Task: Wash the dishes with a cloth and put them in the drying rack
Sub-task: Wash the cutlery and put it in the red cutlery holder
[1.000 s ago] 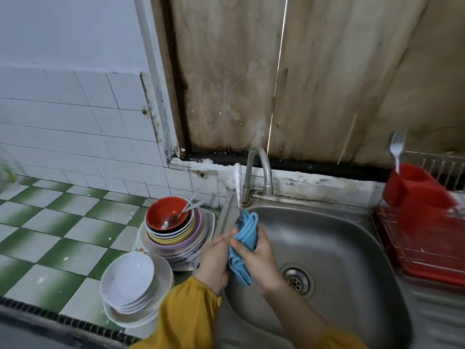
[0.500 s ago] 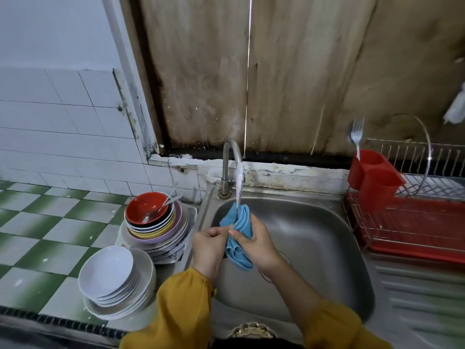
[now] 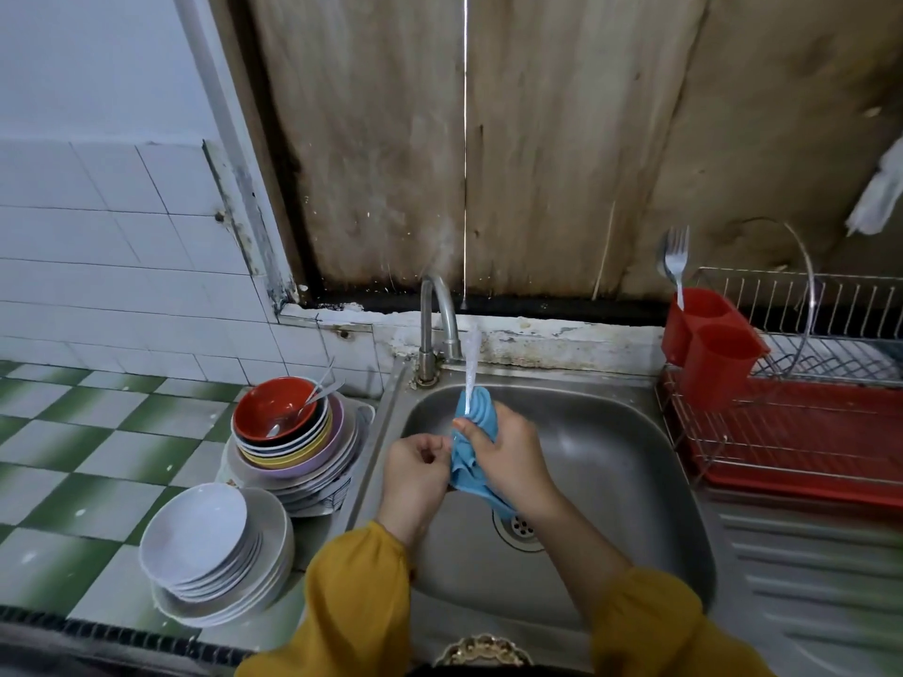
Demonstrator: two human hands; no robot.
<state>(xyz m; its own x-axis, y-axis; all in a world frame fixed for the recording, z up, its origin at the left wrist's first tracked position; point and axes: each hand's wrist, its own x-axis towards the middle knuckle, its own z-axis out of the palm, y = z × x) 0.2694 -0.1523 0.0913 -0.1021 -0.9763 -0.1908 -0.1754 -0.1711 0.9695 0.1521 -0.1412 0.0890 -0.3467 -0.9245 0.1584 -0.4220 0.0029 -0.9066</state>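
Note:
A blue cloth hangs bunched over the steel sink, under water running from the tap. My right hand grips the cloth from the right, thumb on top. My left hand pinches its lower left edge. Left of the sink stands a stack of coloured bowls and plates, topped by a red bowl with spoons in it. In front of that sits a stack of white plates. The wire drying rack on a red tray stands at the right.
A red cutlery holder with a fork hangs on the rack's left end. The green and white tiled counter stretches left. The sink's ribbed drainboard lies at the front right. A wooden board wall rises behind the tap.
The view has shifted right and down, bringing more of the rack into sight. Both hands keep working the cloth under the running water in about the same spot.

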